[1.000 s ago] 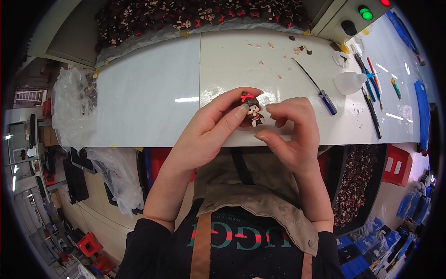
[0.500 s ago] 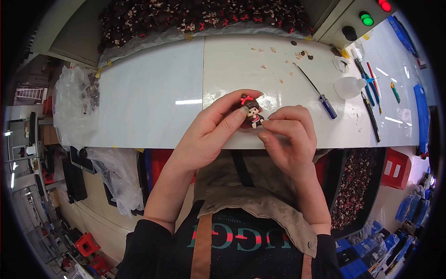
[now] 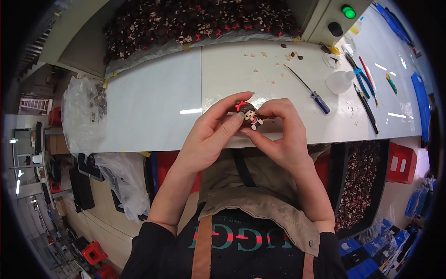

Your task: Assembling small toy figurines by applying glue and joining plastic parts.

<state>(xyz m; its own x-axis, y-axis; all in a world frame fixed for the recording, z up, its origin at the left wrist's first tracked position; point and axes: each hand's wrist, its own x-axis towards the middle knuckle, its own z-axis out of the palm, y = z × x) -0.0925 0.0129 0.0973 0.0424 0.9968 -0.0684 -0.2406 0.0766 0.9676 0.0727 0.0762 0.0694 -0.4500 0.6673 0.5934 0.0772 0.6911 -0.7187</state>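
Both hands pinched the small doll point(image 3: 248, 114) between them just above the tabletop point(image 3: 153, 111) edge: left hand point(image 3: 211, 135) cupped its side, right hand point(image 3: 281, 135) fingertips closed on its body (head with red bow pointing up-left).

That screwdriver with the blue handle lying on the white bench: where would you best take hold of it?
Probably by the blue handle of the screwdriver, its thick end, nearest the right hand. It lies flat and slanted, the thin metal shaft pointing up and away, so come from above and pinch across the handle's sides; a white plastic bottle sits close beside it.
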